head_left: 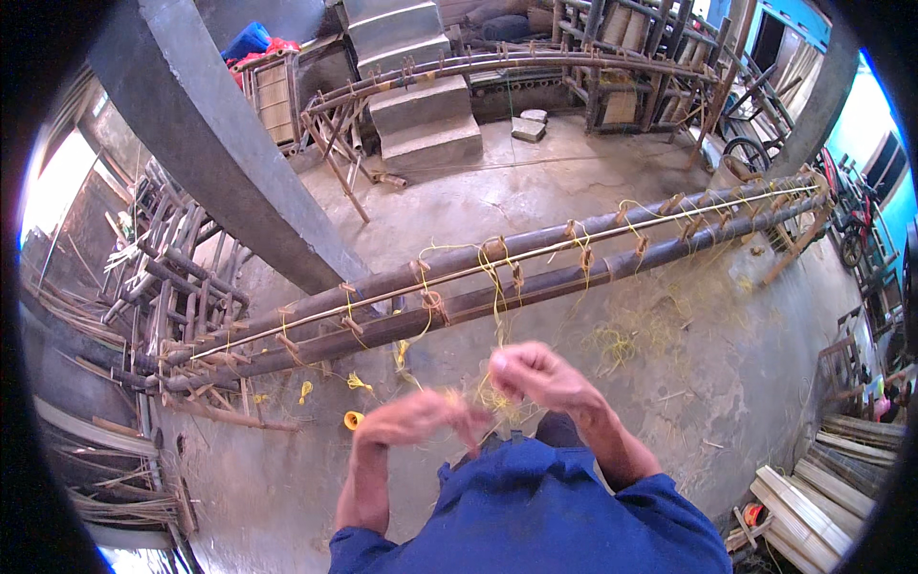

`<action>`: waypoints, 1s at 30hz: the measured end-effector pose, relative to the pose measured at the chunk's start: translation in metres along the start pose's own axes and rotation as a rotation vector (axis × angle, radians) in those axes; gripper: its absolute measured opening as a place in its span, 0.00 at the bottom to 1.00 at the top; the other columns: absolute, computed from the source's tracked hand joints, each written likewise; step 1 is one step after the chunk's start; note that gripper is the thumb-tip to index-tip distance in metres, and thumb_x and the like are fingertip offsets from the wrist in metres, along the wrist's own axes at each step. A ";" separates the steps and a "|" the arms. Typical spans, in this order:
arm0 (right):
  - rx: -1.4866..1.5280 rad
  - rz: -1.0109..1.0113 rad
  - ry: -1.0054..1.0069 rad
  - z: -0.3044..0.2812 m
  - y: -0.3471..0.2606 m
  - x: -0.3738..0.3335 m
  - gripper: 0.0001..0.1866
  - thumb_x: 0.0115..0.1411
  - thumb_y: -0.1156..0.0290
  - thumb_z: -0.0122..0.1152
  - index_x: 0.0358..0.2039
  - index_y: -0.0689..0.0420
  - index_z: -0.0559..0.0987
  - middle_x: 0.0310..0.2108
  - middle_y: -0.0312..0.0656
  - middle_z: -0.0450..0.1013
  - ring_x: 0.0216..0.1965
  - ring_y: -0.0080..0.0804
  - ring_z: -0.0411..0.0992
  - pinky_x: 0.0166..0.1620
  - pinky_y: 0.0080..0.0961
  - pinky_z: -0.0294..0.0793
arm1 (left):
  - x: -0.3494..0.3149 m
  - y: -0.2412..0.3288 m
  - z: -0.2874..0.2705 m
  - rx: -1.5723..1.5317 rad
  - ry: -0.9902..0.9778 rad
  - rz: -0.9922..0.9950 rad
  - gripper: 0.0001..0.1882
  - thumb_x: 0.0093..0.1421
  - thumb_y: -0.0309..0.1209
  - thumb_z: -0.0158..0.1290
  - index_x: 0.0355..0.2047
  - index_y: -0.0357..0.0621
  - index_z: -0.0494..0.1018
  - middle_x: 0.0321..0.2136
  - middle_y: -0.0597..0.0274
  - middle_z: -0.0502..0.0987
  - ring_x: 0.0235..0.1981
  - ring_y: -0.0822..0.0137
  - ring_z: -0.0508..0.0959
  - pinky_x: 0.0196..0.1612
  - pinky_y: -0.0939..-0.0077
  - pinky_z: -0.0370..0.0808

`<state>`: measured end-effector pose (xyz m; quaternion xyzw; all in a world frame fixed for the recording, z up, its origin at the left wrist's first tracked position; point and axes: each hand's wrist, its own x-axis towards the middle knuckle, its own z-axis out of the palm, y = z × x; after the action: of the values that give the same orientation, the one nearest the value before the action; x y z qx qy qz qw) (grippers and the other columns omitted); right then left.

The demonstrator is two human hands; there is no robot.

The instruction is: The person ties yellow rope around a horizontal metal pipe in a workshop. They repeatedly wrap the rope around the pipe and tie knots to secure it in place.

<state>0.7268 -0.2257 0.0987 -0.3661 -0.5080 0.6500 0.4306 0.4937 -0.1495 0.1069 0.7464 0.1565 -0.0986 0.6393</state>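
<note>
My right hand (pixel 540 376) is closed, its fingers curled on a yellow string (pixel 497 323) that runs down from the frame in front of me. Lower and to the left, my left hand (pixel 421 416) is smeared by motion, with its fingers toward the right hand and more yellow strands around them. The frame is a pair of long dark bamboo poles (pixel 382 332) with short wooden pegs along them. A thin pale strip (pixel 368 291) lies lengthwise between the poles, and yellow strings loop around it and the pegs at several spots.
Loose yellow string (pixel 622 344) lies on the concrete floor, beside a small yellow roll (pixel 353 420). A concrete pillar (pixel 225 143) rises behind the frame. Farther back are a second bamboo frame (pixel 516 60) and concrete steps (pixel 426 124). Bundled slats (pixel 803 517) lie at lower right.
</note>
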 end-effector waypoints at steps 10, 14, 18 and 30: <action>-0.054 0.038 -0.160 -0.041 -0.011 0.011 0.18 0.70 0.59 0.45 0.26 0.55 0.71 0.21 0.23 0.57 0.25 0.12 0.54 0.27 0.15 0.57 | 0.039 -0.019 0.002 -0.125 0.374 0.048 0.25 0.69 0.45 0.36 0.64 0.52 0.59 0.66 0.53 0.52 0.65 0.53 0.56 0.63 0.52 0.59; -0.147 -0.060 -0.122 -0.078 0.011 0.033 0.19 0.70 0.58 0.43 0.25 0.55 0.69 0.22 0.24 0.56 0.25 0.14 0.54 0.27 0.18 0.56 | 0.053 0.005 0.023 0.150 0.447 0.315 0.25 0.70 0.43 0.36 0.65 0.51 0.54 0.65 0.54 0.55 0.61 0.55 0.63 0.61 0.56 0.62; -0.140 0.122 -0.368 -0.075 0.020 0.004 0.22 0.70 0.54 0.42 0.24 0.55 0.68 0.21 0.24 0.56 0.24 0.14 0.54 0.28 0.18 0.56 | 0.082 0.075 0.019 -0.892 1.165 0.613 0.25 0.70 0.45 0.34 0.49 0.44 0.76 0.65 0.58 0.57 0.59 0.61 0.67 0.59 0.70 0.65; -0.108 0.101 -0.372 -0.091 0.010 0.003 0.22 0.69 0.51 0.43 0.25 0.54 0.70 0.20 0.24 0.58 0.22 0.13 0.54 0.25 0.16 0.54 | 0.070 0.044 0.017 -0.356 0.824 0.097 0.26 0.70 0.43 0.36 0.60 0.38 0.63 0.67 0.54 0.51 0.62 0.60 0.62 0.63 0.66 0.61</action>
<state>0.8067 -0.1924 0.0693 -0.2873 -0.5939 0.6991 0.2758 0.5753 -0.1642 0.1209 0.6084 0.3774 0.2652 0.6459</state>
